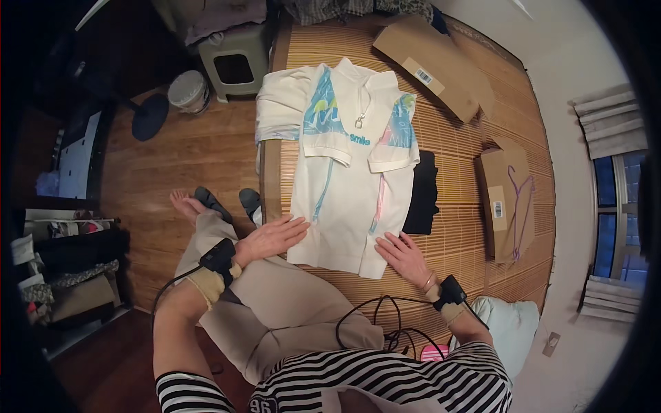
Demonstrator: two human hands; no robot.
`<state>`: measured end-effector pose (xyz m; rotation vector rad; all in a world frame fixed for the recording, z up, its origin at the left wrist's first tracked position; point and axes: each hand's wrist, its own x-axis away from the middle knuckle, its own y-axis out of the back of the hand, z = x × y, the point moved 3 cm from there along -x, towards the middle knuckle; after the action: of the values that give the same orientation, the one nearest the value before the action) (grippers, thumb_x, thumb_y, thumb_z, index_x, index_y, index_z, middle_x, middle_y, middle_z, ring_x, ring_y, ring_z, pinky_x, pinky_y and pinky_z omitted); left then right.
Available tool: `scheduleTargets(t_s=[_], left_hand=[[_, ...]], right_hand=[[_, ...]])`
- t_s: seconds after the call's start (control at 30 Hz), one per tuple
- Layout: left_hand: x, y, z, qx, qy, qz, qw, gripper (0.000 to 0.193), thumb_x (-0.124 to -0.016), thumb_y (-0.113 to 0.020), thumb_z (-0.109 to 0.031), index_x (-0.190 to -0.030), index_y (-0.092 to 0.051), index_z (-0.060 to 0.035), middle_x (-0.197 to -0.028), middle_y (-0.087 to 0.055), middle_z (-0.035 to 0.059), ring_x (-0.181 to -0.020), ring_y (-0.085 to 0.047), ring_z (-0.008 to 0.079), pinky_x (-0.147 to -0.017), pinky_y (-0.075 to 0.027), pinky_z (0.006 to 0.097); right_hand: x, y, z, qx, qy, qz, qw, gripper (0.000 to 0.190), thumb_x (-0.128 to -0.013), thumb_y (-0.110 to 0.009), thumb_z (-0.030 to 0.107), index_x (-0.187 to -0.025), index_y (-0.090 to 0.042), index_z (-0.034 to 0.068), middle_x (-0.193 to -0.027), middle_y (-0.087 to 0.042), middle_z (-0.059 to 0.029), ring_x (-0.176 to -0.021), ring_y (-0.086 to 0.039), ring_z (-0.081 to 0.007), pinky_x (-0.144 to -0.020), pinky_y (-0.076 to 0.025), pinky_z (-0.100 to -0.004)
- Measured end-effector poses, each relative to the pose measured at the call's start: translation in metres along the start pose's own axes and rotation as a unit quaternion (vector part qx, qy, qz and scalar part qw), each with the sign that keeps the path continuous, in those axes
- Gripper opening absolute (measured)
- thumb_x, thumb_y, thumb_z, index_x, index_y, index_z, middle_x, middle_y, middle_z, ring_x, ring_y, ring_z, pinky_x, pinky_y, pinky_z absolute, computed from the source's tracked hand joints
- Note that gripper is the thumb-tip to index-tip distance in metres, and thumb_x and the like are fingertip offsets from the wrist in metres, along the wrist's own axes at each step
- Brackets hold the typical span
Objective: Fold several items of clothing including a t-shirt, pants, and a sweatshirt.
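Note:
A white short-sleeved shirt with a zip collar and blue and pink printed panels lies spread on a bamboo mat, its collar pointing away from me. Both sleeves are turned inward over the front. My left hand rests flat with its fingertips on the lower left side edge of the shirt. On the other side my right hand touches the lower right corner by the hem, fingers slightly spread. Neither hand grips the fabric. A folded black cloth lies partly under the shirt's right side.
White folded clothing lies at the shirt's upper left. Two cardboard boxes are on the right, one bearing purple hangers. Black cables coil near my right forearm. A plastic stool and a lidded bucket stand beyond the mat.

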<state>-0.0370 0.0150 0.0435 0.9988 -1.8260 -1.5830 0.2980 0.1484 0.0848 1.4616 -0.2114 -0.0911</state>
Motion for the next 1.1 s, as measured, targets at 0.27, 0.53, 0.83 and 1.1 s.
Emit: scheduleTargets(t_s=[0.27,0.53,0.83,1.1], left_hand=[[-0.014,0.014,0.019,0.368,0.199,-0.007,0.908,0.023,-0.090,-0.051,-0.012,-0.107,-0.062,-0.0004,-0.107,-0.066,0.0114,-0.099,-0.061,0.0319,-0.090,-0.047,0.0388],[-0.077,0.035,0.129,0.791,0.276,-0.262,0.480,0.042,-0.104,-0.038,-0.029,-0.123,-0.053,0.0045,-0.119,-0.062,0.0089,-0.108,-0.059,0.0155,-0.095,-0.047,0.0311],[-0.051,-0.014,0.114,0.747,0.395,-0.268,0.462,0.023,-0.097,-0.057,-0.019,-0.110,-0.060,-0.0013,-0.094,-0.062,0.0012,-0.078,-0.056,0.0092,-0.069,-0.045,0.0225],[-0.066,0.048,0.082,0.610,0.442,-0.359,0.551,0.010,-0.093,-0.057,-0.011,-0.085,-0.059,-0.0052,-0.071,-0.050,-0.0075,-0.064,-0.041,0.0015,-0.056,-0.034,0.0197]], right_hand=[[-0.027,0.018,-0.029,-0.259,-0.056,0.008,0.964,0.022,-0.086,-0.060,0.011,-0.108,-0.065,0.008,-0.104,-0.068,-0.0069,-0.104,-0.063,-0.0198,-0.097,-0.044,-0.0368],[-0.063,0.011,-0.131,-0.768,-0.337,-0.144,0.525,0.033,-0.101,-0.048,0.023,-0.123,-0.055,0.000,-0.110,-0.067,-0.0072,-0.094,-0.066,-0.0146,-0.082,-0.056,-0.0298],[-0.050,-0.006,-0.125,-0.713,-0.367,-0.218,0.556,0.032,-0.100,-0.050,0.023,-0.118,-0.056,-0.003,-0.107,-0.064,-0.0066,-0.094,-0.061,-0.0135,-0.085,-0.050,-0.0273],[-0.046,0.023,-0.112,-0.636,-0.386,-0.244,0.622,0.014,-0.093,-0.059,0.013,-0.096,-0.062,0.000,-0.082,-0.058,0.0042,-0.072,-0.049,-0.0034,-0.066,-0.042,-0.0203]])
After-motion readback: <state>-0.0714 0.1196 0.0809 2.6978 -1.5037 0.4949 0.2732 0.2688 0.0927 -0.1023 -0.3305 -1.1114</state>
